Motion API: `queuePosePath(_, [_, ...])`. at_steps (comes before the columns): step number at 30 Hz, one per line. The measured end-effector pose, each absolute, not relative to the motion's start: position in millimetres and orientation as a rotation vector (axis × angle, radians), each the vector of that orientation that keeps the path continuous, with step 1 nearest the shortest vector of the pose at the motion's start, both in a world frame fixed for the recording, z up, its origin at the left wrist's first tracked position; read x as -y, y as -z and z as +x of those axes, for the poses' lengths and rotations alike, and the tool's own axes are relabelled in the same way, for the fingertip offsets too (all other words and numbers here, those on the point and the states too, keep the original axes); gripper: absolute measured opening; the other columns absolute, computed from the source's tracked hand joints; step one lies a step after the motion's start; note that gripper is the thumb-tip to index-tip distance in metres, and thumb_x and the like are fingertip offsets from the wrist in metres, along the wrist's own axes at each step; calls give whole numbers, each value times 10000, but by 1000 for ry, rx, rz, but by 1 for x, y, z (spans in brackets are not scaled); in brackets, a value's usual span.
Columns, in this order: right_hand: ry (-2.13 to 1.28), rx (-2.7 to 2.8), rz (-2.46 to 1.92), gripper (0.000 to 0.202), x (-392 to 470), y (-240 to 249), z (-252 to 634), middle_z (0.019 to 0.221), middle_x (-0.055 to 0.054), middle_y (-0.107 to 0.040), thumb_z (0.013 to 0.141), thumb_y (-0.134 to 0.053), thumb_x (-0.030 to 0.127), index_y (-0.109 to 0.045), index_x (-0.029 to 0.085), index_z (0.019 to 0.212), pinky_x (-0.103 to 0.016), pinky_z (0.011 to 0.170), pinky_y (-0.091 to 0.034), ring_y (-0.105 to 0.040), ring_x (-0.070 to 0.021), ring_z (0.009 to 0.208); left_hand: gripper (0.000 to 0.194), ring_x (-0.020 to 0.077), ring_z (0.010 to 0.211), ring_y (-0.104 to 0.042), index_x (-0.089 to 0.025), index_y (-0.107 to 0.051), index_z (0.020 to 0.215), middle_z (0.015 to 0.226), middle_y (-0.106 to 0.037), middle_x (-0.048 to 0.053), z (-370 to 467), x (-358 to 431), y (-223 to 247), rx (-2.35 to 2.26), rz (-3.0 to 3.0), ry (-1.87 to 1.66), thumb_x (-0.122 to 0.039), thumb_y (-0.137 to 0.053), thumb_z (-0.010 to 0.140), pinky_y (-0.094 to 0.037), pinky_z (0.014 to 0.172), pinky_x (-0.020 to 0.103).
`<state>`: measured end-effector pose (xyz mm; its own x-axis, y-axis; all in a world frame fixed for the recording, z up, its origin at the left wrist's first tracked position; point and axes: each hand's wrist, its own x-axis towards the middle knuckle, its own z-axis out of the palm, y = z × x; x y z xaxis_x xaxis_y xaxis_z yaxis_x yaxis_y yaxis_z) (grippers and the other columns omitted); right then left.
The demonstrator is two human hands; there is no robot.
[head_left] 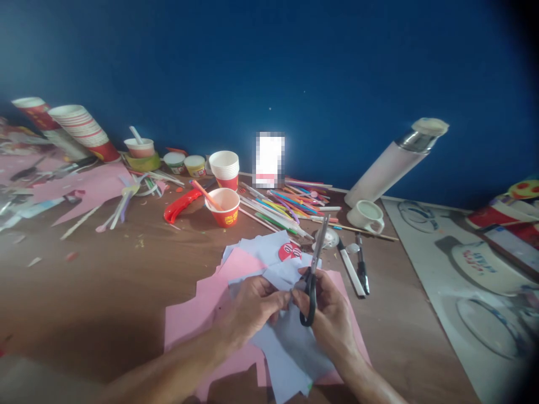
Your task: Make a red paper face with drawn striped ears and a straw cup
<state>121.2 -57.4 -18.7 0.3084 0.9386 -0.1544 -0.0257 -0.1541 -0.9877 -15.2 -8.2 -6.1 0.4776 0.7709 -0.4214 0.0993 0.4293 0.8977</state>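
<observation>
My left hand [256, 306] is closed, pinching a small piece of light blue paper [281, 276] in front of me. Close beside it, my right hand [332, 308] has a pair of black-handled scissors [314, 286] hooked over its fingers, blades pointing up and away. The right thumb and fingertips also meet near the blue piece; whether they grip it is hard to see. Under both hands lie a blue paper sheet [286, 359] and cut pink paper [202, 314]. A red sticker with cartoon eyes [289, 252] shows just beyond the fingers.
Behind the papers stand a red paper cup [225, 213], stacked cups [224, 168] and a red-handled tool [181, 206]. Coloured sticks [286, 207] lie near a white mug [365, 216] and a tilted-looking thermos [391, 163]. A black pen [362, 266] is at right. Pink scraps [92, 185] lie left.
</observation>
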Motion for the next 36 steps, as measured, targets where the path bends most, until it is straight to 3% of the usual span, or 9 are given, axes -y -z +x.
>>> queuePosePath(5, [-1107, 945, -1451, 369, 56, 15, 128, 693, 26, -555, 682, -726, 300, -567, 188, 996, -220, 524, -423, -510, -127, 606, 198, 74, 386, -366, -148, -598, 556, 403, -473, -40, -18, 4, 1, -996, 1111, -508, -284, -567, 696, -244, 428, 215])
queuePosePath(9, [-1294, 1111, -1388, 402, 55, 7, 149, 709, 16, -540, 723, -703, 433, -568, 193, 1017, -227, 545, -426, -491, -127, 608, 215, 74, 393, -376, -138, -593, 517, 398, -500, -20, -25, -3, -4, -1044, 1091, -500, -294, -598, 665, -233, 434, 220])
queuePosePath(13, [-1381, 1404, -1325, 456, 53, -6, 169, 729, -9, -542, 777, -567, 600, -557, 206, 1007, -251, 583, -412, -481, -162, 662, 210, 89, 429, -420, -125, -643, 590, 418, -512, -10, -33, -11, -10, -1094, 1082, -515, -293, -579, 699, -258, 442, 218])
queuePosePath(17, [-1476, 1521, -1313, 506, 52, -16, 175, 720, -15, -539, 777, -524, 644, -583, 205, 1021, -269, 622, -416, -477, -173, 670, 178, 104, 511, -501, -105, -673, 702, 571, -605, 23, -38, -19, -12, -987, 992, -643, -267, -599, 701, -370, 486, 222])
queuePosePath(20, [-1539, 1542, -1322, 502, 53, -19, 173, 712, -14, -546, 741, -576, 631, -606, 200, 998, -268, 614, -417, -473, -167, 640, 186, 118, 564, -536, -95, -674, 737, 685, -651, 57, -39, -22, -12, -915, 925, -730, -262, -628, 668, -419, 493, 231])
queuePosePath(26, [-1614, 1595, -1330, 356, 55, -22, 167, 662, -11, -548, 712, -636, 534, -602, 197, 824, -237, 542, -405, -473, -162, 616, 176, 125, 571, -552, -89, -674, 727, 697, -661, 64, -39, -23, -10, -915, 888, -763, -242, -651, 643, -435, 471, 230])
queuePosePath(33, [-1628, 1609, -1315, 248, 54, -22, 166, 644, -1, -527, 722, -630, 406, -609, 184, 831, -227, 514, -372, -433, -145, 595, 172, 108, 476, -537, -93, -654, 647, 544, -609, 29, -39, -20, -6, -961, 957, -652, -258, -625, 688, -426, 489, 234])
queuePosePath(36, [-1643, 1598, -1306, 243, 54, -22, 164, 640, 3, -527, 720, -626, 380, -617, 181, 858, -228, 513, -362, -417, -138, 585, 176, 105, 481, -546, -96, -650, 657, 593, -634, 44, -39, -19, -6, -970, 980, -605, -265, -621, 694, -410, 492, 229])
